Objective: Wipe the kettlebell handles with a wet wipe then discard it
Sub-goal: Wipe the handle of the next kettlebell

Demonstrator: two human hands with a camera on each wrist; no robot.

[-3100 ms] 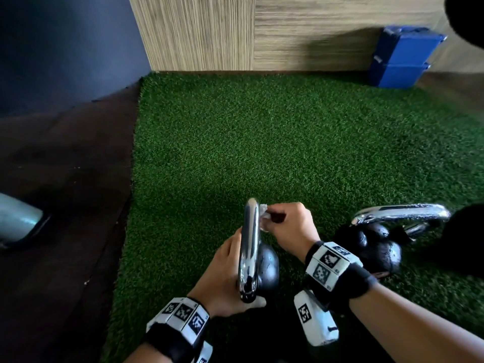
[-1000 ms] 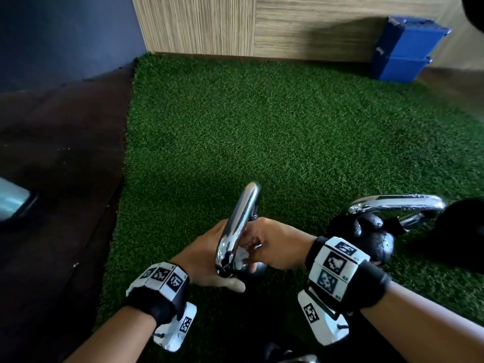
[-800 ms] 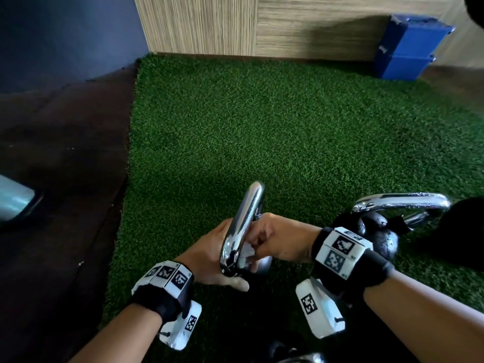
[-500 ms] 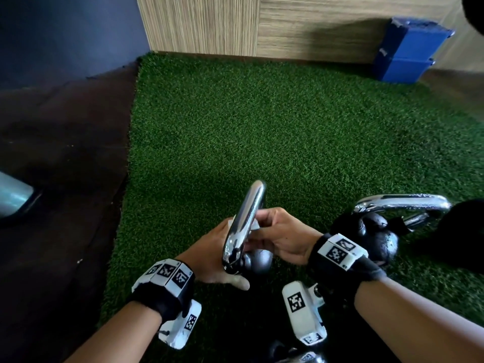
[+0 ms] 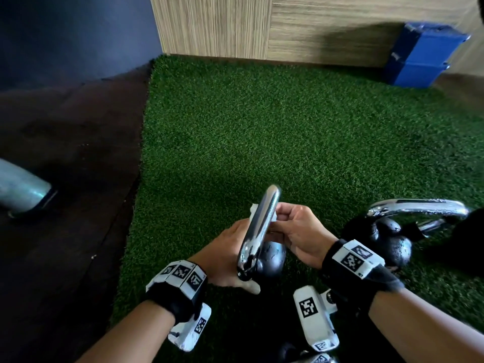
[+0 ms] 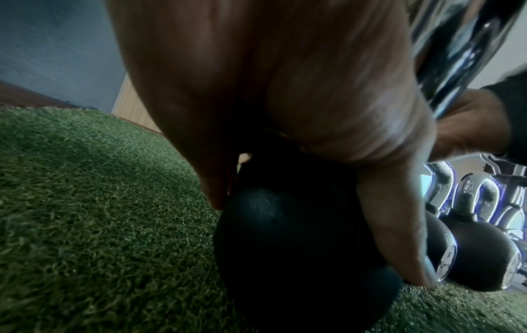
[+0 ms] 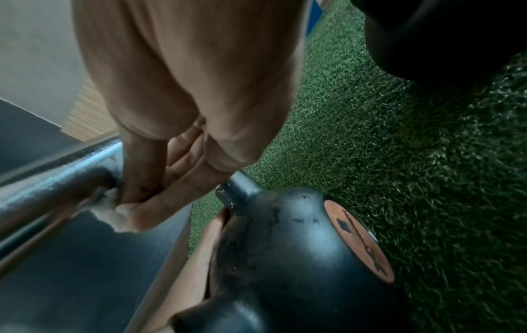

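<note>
Now my right hand (image 5: 301, 233) pinches one white wipe (image 5: 255, 208) around the chrome handle (image 5: 259, 226) of a kettlebell (image 5: 269, 258), its round black ball tilted on the turf (image 5: 262, 127) near the mat's left edge. My left hand (image 5: 225, 255) cups that ball, thumb and fingers curled round it. Two more kettlebells (image 6: 482, 254), black and glossy with chrome loop handles, stand just beside it. Two blue boxes (image 5: 421, 53) sit stacked at the turf's far right corner.
</note>
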